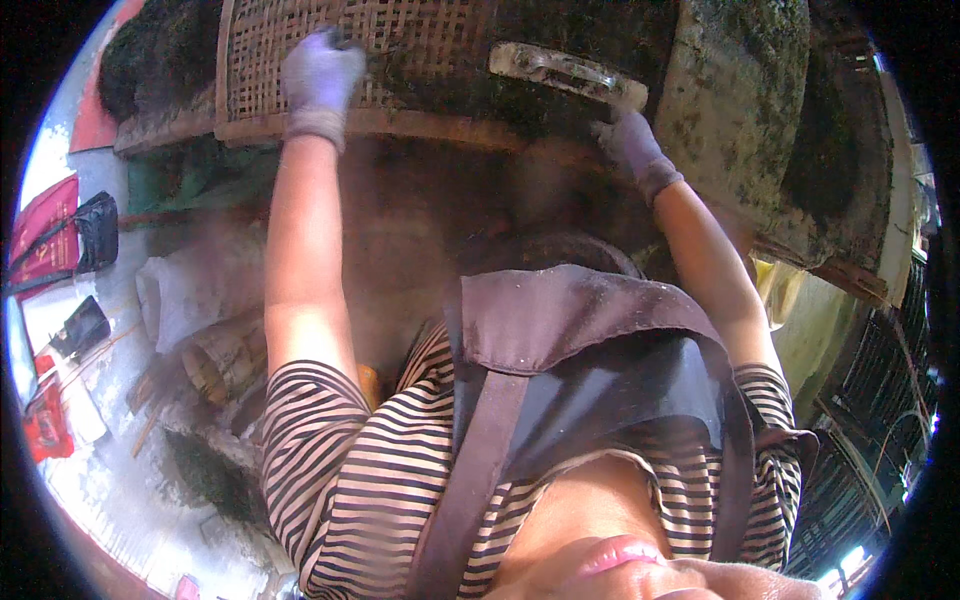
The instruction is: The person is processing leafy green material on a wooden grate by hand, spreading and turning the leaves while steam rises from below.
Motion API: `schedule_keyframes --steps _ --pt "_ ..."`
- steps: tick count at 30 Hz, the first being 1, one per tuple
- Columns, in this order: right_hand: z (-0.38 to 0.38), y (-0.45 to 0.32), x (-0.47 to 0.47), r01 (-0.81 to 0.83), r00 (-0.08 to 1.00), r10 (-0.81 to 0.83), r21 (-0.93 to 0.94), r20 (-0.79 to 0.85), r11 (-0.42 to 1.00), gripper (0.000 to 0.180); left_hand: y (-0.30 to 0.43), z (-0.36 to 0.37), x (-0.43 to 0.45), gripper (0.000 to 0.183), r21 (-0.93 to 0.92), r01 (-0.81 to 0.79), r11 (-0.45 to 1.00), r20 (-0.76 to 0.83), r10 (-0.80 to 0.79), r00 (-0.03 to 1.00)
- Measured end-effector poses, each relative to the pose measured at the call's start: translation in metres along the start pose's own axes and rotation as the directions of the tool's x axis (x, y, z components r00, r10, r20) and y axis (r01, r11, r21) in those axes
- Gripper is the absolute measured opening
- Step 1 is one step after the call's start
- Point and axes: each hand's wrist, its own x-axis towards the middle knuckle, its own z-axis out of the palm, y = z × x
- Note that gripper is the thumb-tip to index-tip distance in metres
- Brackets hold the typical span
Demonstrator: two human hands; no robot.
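My left hand (321, 75), in a pale purple knit glove, is over the left part of a woven lattice panel (277, 52) set in a wooden frame. Its fingers are curled and blurred. A dark patch shows at the fingertips, but I cannot tell whether it is something held. My right hand (636, 150), gloved alike, is at the panel's near edge on the right. Its thumb side is beside the near right end of a dusty flat block with a metal handle (568, 73); contact is unclear. Dark loose material (442, 82) covers much of the lattice.
A stained board (739, 97) lies right of the panel. On the left floor are a broken cylindrical container (217, 364), a white sack (169, 296), a maroon bag (49, 229) and a red item (46, 427). A brown apron (577, 315) covers my front.
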Motion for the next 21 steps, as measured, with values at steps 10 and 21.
schedule_keyframes --steps 10,21 --pt "-0.037 -0.063 -0.042 -0.265 0.947 0.180 0.328 0.266 0.907 0.028 0.066 0.127 -0.125 0.054 -0.046 -0.628 0.777 0.343 0.603 0.720" --pt "-0.132 -0.054 -0.066 -0.057 0.856 -0.455 -0.918 -0.247 0.391 0.048 0.069 0.105 -0.118 0.046 -0.238 -0.427 0.872 0.235 0.478 0.846"
